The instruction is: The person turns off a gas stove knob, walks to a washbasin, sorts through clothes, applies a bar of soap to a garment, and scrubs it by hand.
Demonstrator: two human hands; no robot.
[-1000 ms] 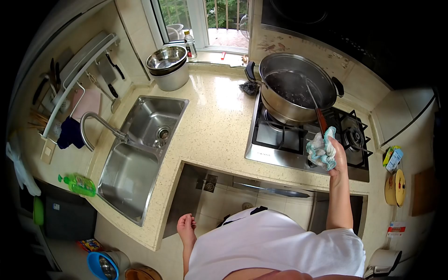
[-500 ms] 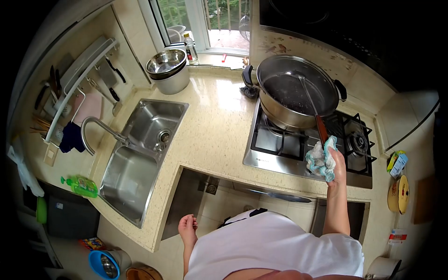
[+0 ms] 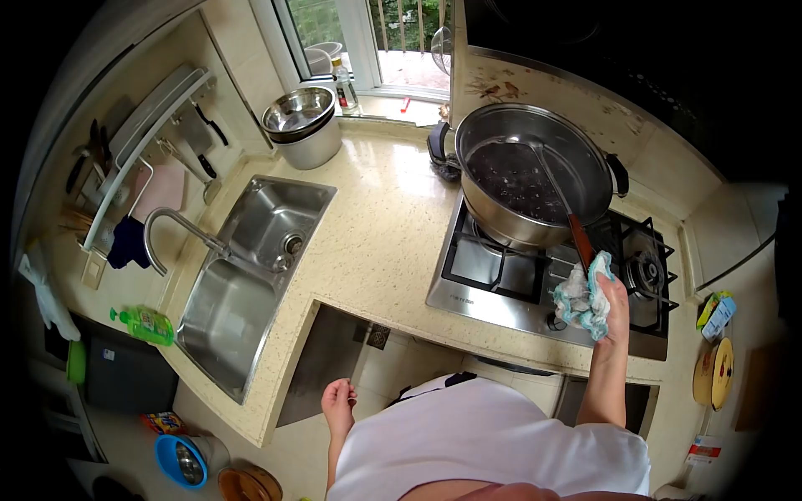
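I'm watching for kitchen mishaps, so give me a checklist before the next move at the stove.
1. Long metal utensil with reddish-brown handle held by right hand: ok, though cloth hides the grip.
2. Its far end inside the large round steel pot: ok.
3. Pot standing on the silver-and-black gas stove: ok.
4. Crumpled white-and-teal cloth touching the stove: cannot tell.
5. Flame beneath the pot: cannot tell.
6. Left hand free: ok, nothing visible in it.
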